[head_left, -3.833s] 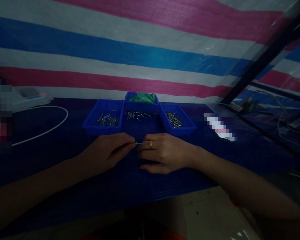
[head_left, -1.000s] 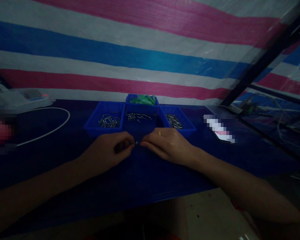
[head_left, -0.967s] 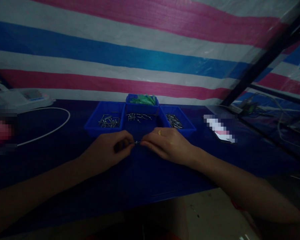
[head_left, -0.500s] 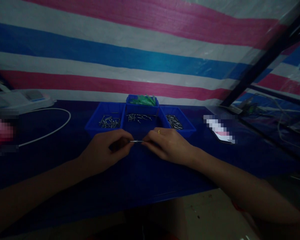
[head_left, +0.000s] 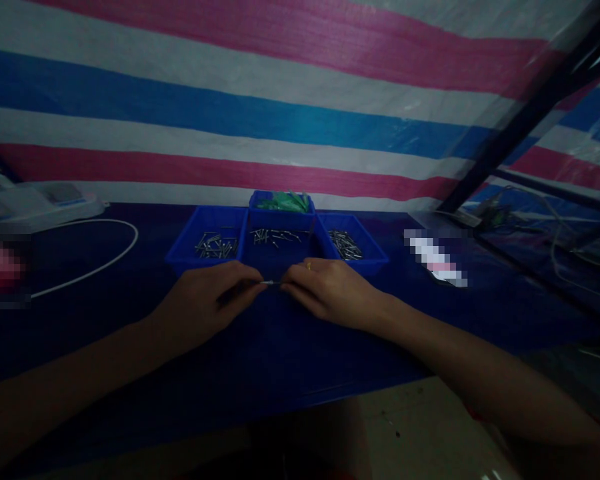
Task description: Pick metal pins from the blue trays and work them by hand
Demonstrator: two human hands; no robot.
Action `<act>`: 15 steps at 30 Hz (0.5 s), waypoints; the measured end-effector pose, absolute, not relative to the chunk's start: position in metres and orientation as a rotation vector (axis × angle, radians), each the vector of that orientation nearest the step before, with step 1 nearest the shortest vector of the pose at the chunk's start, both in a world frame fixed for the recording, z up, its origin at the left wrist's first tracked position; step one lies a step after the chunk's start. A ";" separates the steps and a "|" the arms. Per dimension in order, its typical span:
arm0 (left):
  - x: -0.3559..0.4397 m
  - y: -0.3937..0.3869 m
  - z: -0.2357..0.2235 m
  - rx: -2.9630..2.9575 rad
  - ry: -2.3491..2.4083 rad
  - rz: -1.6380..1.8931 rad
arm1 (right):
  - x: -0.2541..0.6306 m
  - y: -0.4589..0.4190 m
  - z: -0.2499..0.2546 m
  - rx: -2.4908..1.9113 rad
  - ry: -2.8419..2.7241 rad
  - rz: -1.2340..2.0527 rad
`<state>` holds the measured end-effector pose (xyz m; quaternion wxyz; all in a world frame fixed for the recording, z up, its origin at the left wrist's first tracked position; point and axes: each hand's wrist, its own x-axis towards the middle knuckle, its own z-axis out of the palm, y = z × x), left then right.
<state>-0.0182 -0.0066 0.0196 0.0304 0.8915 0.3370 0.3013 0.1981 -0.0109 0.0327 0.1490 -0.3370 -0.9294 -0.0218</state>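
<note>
Between my two hands a thin silvery metal pin (head_left: 270, 283) lies level, a little above or at the blue tabletop. My left hand (head_left: 215, 297) pinches its left end between thumb and fingertips. Its right end is held the same way by my right hand (head_left: 330, 288), which wears a ring. Fingertips cover both ends, so I cannot tell whether it is one piece or two. Just beyond the hands, a left blue bin (head_left: 180, 248) and a right blue bin (head_left: 375, 250) hold many similar metal pins (head_left: 217, 245). More loose pins (head_left: 263, 236) lie between the bins.
A small blue bin (head_left: 281, 215) with green plastic packets (head_left: 287, 201) stands at the back. On the left are a white device (head_left: 45, 205) and a white cable (head_left: 130, 247). A partly blurred white item (head_left: 433, 257) lies at right, near a dark metal frame (head_left: 505, 143).
Both hands keep their pinch on the pin. Less of it shows between the fingertips, which are slightly closer together. The whole view has shifted a little.
</note>
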 end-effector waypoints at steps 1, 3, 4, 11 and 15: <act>-0.019 -0.005 0.019 2.741 1.079 0.899 | 0.199 -0.010 0.035 -0.974 -2.644 -0.086; -0.019 -0.002 0.017 2.773 1.127 0.819 | 0.201 -0.010 0.037 -0.957 -2.610 -0.126; -0.019 -0.001 0.015 2.805 1.136 0.779 | 0.202 -0.010 0.038 -0.943 -2.607 -0.134; -0.021 0.001 0.004 2.978 1.171 0.702 | 0.201 -0.011 0.037 -0.777 -2.754 0.088; -0.021 0.002 0.003 3.026 1.161 0.812 | 0.200 -0.012 0.038 -0.716 -2.814 0.117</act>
